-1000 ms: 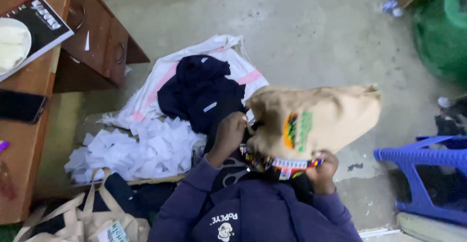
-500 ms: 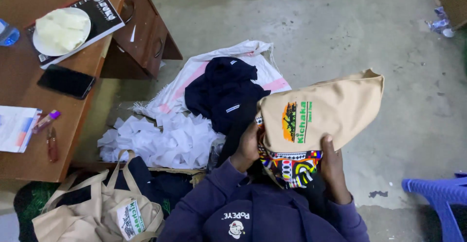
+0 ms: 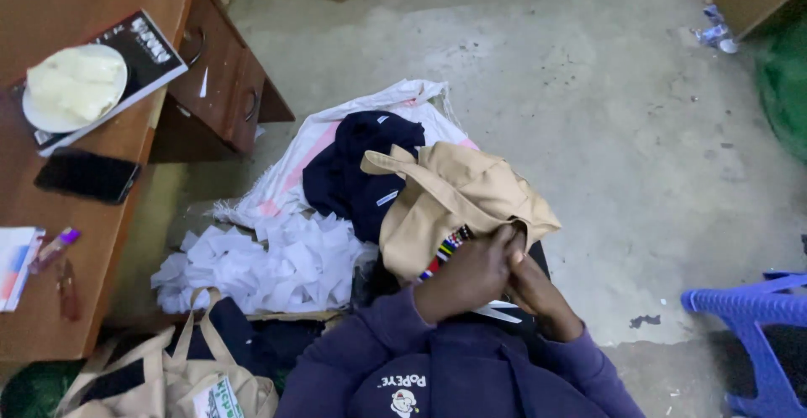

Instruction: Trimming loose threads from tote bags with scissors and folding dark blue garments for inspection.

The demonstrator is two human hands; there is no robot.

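A tan cloth tote bag (image 3: pixel 454 199) with a striped, beaded trim is bunched up on my lap. My left hand (image 3: pixel 466 275) and my right hand (image 3: pixel 538 296) are pressed together at the bag's lower edge, both gripping its fabric. One tan handle loops out at the bag's top left. Just behind the bag lies a heap of dark navy garments (image 3: pixel 357 170) on a white and pink sack (image 3: pixel 286 178) spread on the floor.
A pile of white paper cuttings (image 3: pixel 269 262) lies to the left. More tan bags (image 3: pixel 168 380) sit at the lower left. A wooden desk (image 3: pixel 50 300) holds a plate on a book, a phone and a pen. A blue plastic stool (image 3: pixel 756 334) stands on the right.
The bag was held up flat with its printed side showing; now it is lowered and crumpled on my lap. Both hands have come together on its lower edge. The view has shifted right.
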